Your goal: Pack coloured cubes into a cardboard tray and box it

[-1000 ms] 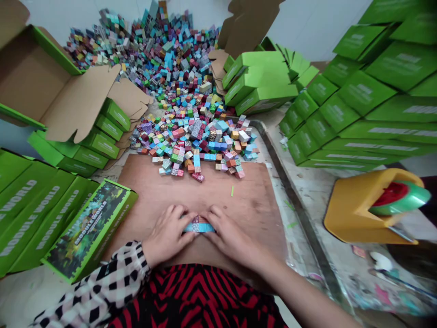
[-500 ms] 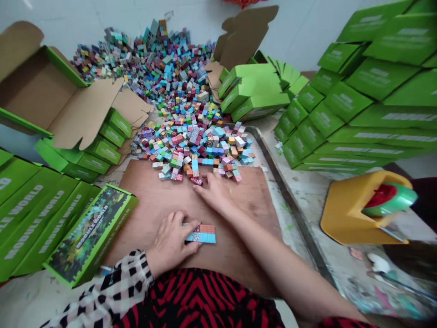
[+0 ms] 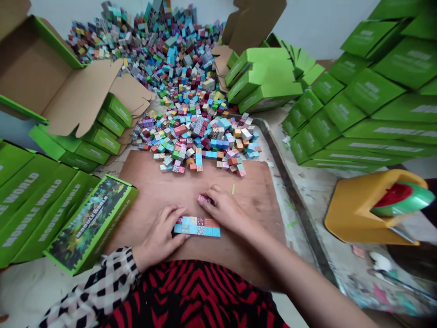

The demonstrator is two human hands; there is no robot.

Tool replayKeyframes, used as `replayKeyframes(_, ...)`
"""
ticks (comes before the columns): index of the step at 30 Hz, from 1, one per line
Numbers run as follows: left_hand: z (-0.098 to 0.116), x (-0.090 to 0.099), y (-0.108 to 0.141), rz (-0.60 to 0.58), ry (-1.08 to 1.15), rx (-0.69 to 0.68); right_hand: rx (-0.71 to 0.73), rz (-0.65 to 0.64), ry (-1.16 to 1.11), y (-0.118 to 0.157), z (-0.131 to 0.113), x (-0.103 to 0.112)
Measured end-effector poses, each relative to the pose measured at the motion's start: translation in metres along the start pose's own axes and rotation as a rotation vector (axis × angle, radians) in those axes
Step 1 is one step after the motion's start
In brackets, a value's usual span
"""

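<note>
On the brown board (image 3: 150, 182) in front of me lies a two-row strip of small printed blocks (image 3: 201, 226), with light blue ones along its near side. My left hand (image 3: 162, 234) grips the strip's left end between thumb and fingers. Just above the strip's right part, my right hand (image 3: 221, 205) pinches a small pink and dark red block (image 3: 204, 199). A large heap of mixed colored blocks (image 3: 191, 127) reaches the far edge of the board.
A green printed box (image 3: 92, 223) lies left of the board, beside more green boxes (image 3: 37, 205). Open cardboard boxes (image 3: 41, 77) flank the heap. Stacked green boxes (image 3: 362, 109) and a yellow container (image 3: 355, 209) stand on the right.
My right hand has come back from the heap's edge toward the strip with the pink block. My left hand has shifted left along the strip, uncovering more blocks. The view has tilted slightly.
</note>
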State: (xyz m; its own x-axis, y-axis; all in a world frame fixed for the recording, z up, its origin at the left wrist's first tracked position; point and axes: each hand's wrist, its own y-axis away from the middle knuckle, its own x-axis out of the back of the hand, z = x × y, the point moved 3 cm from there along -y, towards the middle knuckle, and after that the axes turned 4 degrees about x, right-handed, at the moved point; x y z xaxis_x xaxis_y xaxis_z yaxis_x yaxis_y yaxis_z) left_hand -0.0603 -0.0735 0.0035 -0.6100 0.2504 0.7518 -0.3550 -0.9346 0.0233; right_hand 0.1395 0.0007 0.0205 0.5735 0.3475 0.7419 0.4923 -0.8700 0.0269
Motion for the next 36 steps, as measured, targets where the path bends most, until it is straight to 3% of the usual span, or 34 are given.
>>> replayKeyframes(8,-0.001,0.001,0.000,0.041,0.105,0.046,0.091,-0.208,-0.082,-0.014,-0.036,-0.026)
replayKeyframes(14,-0.005,0.000,0.001,0.108,0.127,0.054,0.150,-0.251,-0.075,-0.018,-0.041,-0.030)
replayKeyframes(20,-0.004,0.002,0.000,0.053,0.094,0.049,0.158,-0.016,-0.118,-0.004,-0.014,-0.002)
replayKeyframes(25,0.000,0.000,-0.011,-0.046,-0.060,-0.025,0.038,0.135,-0.110,-0.002,0.014,0.010)
replayKeyframes(31,0.004,-0.002,-0.020,-0.054,-0.147,-0.068,-0.119,0.435,-0.118,-0.052,0.018,0.005)
replayKeyframes(36,0.008,-0.002,-0.018,-0.009,-0.152,-0.055,-0.268,0.501,-0.289,-0.095,0.026,0.003)
